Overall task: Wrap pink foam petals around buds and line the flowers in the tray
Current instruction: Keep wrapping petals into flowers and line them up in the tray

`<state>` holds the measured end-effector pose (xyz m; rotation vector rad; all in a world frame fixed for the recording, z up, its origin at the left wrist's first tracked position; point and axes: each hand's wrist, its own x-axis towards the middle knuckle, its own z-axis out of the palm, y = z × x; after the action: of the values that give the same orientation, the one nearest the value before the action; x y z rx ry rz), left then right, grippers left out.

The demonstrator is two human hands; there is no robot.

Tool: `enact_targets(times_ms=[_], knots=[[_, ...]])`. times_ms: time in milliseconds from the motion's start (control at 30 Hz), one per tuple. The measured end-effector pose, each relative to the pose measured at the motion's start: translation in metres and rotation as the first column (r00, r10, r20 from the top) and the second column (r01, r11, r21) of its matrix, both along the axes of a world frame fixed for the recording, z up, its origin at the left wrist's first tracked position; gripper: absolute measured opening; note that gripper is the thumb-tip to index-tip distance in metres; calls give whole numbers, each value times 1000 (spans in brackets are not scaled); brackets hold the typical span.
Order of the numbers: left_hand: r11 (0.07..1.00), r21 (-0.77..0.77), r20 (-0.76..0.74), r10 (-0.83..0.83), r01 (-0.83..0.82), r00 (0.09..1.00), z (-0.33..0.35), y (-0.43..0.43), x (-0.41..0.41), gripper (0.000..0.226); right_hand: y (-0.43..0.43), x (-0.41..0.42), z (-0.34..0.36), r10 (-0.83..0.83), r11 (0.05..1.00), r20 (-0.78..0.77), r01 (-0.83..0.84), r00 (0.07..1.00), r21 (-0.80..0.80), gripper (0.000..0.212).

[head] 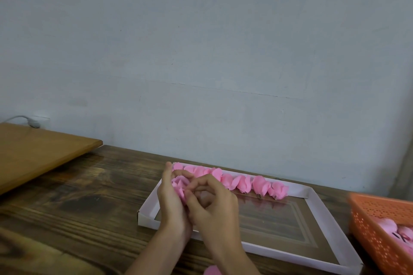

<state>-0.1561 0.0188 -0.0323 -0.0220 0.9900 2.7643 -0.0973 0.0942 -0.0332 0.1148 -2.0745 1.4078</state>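
Partly hidden between two hands, a pink foam flower (178,185) is held just above the far left corner of a shallow white tray (148,201). The left hand (171,198) cups it from the left, fingers pointing up and one fingertip hooked over the top. The right hand (214,203) curls in from the right, thumb and fingertips pinching the flower's lower petals. The bud inside cannot be seen.

At the right edge an orange perforated basket (366,219) is blurred and cut off, with pink foam pieces (388,225) inside, too indistinct to count. A pink scrap (211,271) is clipped by the bottom edge.

One row of finished flowers (237,182) lines the tray's far wall, about eight, overlapping so the exact number is unsure.

Everything rests on a dark, glossy, wood-grained table (78,196). A lighter wooden board (33,147) lies at the far left, with a white cable and plug (33,123) behind it. A plain pale blue-grey wall (201,51) fills the upper half.
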Motion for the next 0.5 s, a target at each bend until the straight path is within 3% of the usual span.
enact_targets(times_ms=[267, 500], knots=[[999, 40, -58, 0, 2, 998, 0, -2, 0, 60, 7, -3, 8, 79, 997, -17, -79, 997, 0, 18], [995, 101, -77, 1, 7, 997, 1, -1, 0, 70, 15, -4, 12, 59, 991, -16, -56, 998, 120, 25]])
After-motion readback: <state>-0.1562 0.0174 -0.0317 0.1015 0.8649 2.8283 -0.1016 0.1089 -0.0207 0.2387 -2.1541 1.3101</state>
